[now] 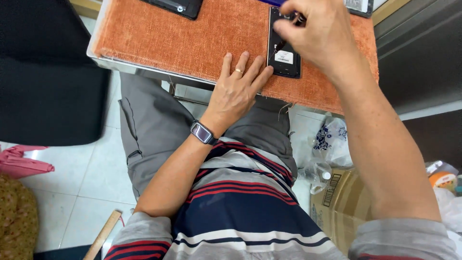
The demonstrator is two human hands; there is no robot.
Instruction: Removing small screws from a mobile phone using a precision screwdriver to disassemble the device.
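Below our striped shirt point(240, 207), we are spreading our left hand point(238, 89) flat to steady the opened phone point(284, 48) on the orange mat point(192, 38) while our right hand point(317, 33) is pinching a thin tool point(284, 44) into it.

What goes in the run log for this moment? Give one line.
left hand: flat, steadying phone | right hand: thin tool on phone | surface: orange mat
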